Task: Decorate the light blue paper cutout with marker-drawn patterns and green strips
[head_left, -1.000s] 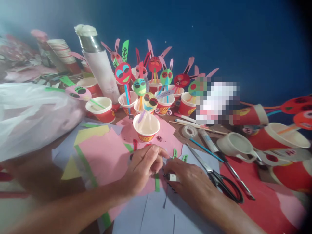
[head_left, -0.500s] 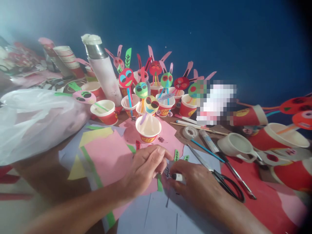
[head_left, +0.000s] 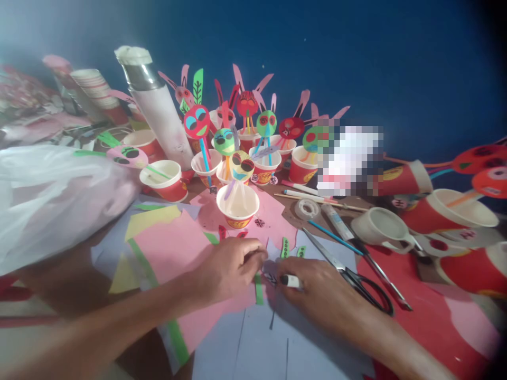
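My left hand [head_left: 233,266] hovers over the pink paper [head_left: 166,253], its fingers curled together; whatever they pinch, if anything, is hidden. In my right hand [head_left: 317,287] is a white marker [head_left: 292,281], its black end pointing left. Between the hands lies a small lilac paper piece [head_left: 270,277] with black marks. A green paper strip [head_left: 259,289] shows just below my left fingers. Two green strips with black drawn shapes [head_left: 285,247] lie beyond my right hand. A paper cup [head_left: 237,207] holding a yellow paper face [head_left: 242,168] stands ahead of both hands.
Behind are several red cups with paper faces and a tall flask [head_left: 160,113]. Scissors [head_left: 348,277], a tape roll [head_left: 307,209], a glue tube [head_left: 336,221] and a white mug [head_left: 381,229] lie to the right. A white plastic bag [head_left: 59,206] fills the left.
My left hand has curled its fingers in, and its pointing forefinger is now drawn back. The marker stays in my right hand. The whole view has shifted slightly.
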Demonstrator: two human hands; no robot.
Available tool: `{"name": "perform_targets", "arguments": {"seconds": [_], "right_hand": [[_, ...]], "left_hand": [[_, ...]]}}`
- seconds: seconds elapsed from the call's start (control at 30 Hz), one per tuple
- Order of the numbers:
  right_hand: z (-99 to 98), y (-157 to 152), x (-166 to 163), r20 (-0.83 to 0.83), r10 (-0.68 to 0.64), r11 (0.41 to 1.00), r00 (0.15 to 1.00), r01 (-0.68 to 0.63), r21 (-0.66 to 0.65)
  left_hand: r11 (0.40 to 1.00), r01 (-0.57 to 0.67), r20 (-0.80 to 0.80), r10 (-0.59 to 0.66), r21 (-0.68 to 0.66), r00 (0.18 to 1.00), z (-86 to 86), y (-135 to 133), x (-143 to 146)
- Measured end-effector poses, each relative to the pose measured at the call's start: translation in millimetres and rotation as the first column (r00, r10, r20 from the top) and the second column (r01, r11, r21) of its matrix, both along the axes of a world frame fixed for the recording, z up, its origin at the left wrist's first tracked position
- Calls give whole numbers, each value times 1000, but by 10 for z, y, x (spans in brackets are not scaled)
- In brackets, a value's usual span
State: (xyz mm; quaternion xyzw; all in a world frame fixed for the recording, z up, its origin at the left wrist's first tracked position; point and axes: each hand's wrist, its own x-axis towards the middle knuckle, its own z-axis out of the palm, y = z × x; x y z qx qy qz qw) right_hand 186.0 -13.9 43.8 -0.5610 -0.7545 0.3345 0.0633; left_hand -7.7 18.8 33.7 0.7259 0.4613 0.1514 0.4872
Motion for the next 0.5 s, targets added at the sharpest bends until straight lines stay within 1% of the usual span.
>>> {"name": "perform_targets", "arguments": {"seconds": [0.1, 0.2, 0.27, 0.37, 0.43, 0.5], "right_hand": [[92, 50, 52, -84, -31, 999, 996, 27, -46], [97, 77, 90, -99, -41, 999, 994, 40, -14], [69, 79, 109, -56, -33, 999, 998, 34, 19], [53, 77, 143, 28, 10, 999, 1000, -11, 39], [82, 79, 171, 87, 37, 998, 996, -40, 41], [133, 84, 200, 129, 42, 998, 991, -48, 43]], "left_hand": [[1000, 5, -14, -5, 14, 1000, -41, -5, 9], [997, 34, -82, -28, 68, 996, -78, -33, 16], [991, 57, -164, -36, 123, 986, -101, -50, 31], [976, 96, -302, -34, 193, 953, -108, -72, 85], [968, 127, -368, -40, 217, 929, -91, -89, 132], [963, 159, -399, -62, 216, 915, -68, -106, 174]]}}
